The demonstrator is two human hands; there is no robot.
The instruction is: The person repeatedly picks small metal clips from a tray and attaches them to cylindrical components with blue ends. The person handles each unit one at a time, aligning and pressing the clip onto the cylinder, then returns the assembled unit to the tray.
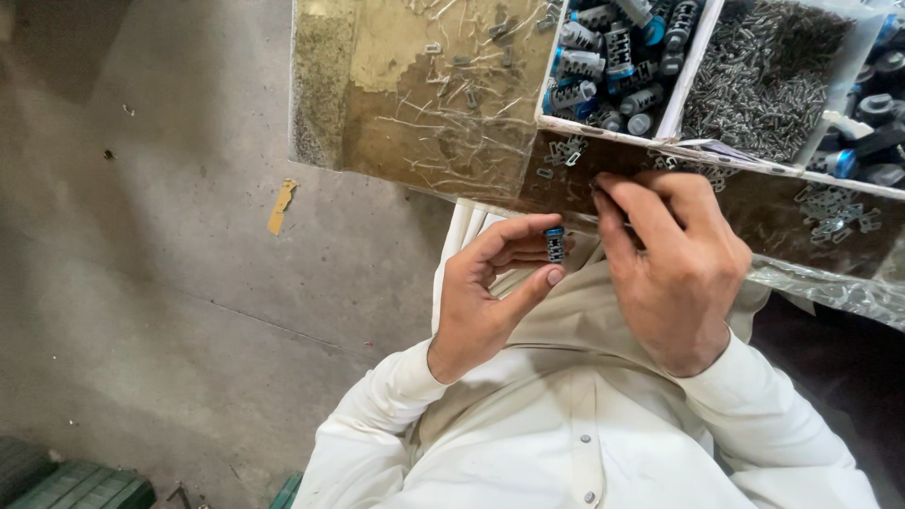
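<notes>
**Small parts work above a concrete floor**

Bare grey concrete floor [160,273] lies under the seated person, whose cream shirt [575,424] fills the nearest part of the view. Just above it the left hand [490,287] holds a small ribbed cylinder with a blue tip [554,244], thumb and forefinger clamped on its ends, upright. Beside it the right hand [674,264] reaches onto the plastic-covered worktop [424,104], fingertips drawn together at the edge among little metal clips [566,151]; whether they grip one cannot be told. Farther off, a white divided tray [698,57] holds more blue-tipped cylinders [613,57] in one compartment and a heap of small metal screws [764,75] in the next
</notes>
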